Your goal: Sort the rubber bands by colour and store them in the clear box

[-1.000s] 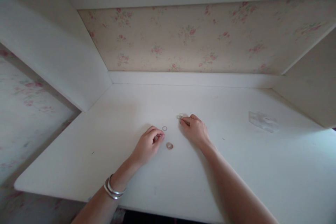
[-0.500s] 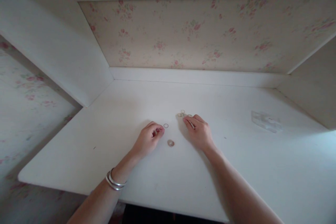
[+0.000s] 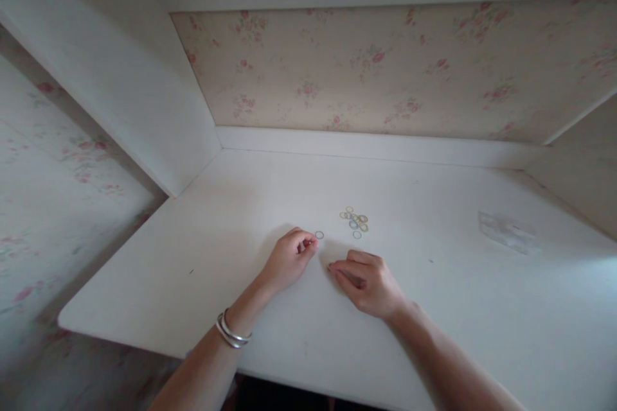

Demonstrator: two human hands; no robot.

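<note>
- Two bare hands are rested on a white counter (image 3: 434, 308), set in a white alcove that is backed by floral wallpaper (image 3: 385, 70).
- The left hand (image 3: 288, 259) is laid on the counter with its fingers (image 3: 308, 245) curled in narrowly, thumb and forefinger pinched together; something small may be nipped between them, but it cannot be made out.
- One small ring (image 3: 319, 234) is seen lying flat on the counter just beside those left fingertips, apart from them by a slight gap.
- Two silver bangles (image 3: 231, 335) are worn on the left wrist.
- The right hand (image 3: 369, 282) is placed just beside the left one, palm down, with its fingers bent and drawn close together and their tips pointed towards the left hand; whether anything is held under them cannot be told.
- A cluster of small rings (image 3: 355, 221), some yellowish and some bluish, is spread flat on the counter beyond the right hand, near it but not touched by it.
- The single ring is set between the left fingertips and that cluster, nearer to the fingertips.
- A small clear plastic bag (image 3: 506, 231) is seen lying flat on the counter, well apart from both hands, towards the right side.
- Both forearms are stretched in from the near edge of the counter.
</note>
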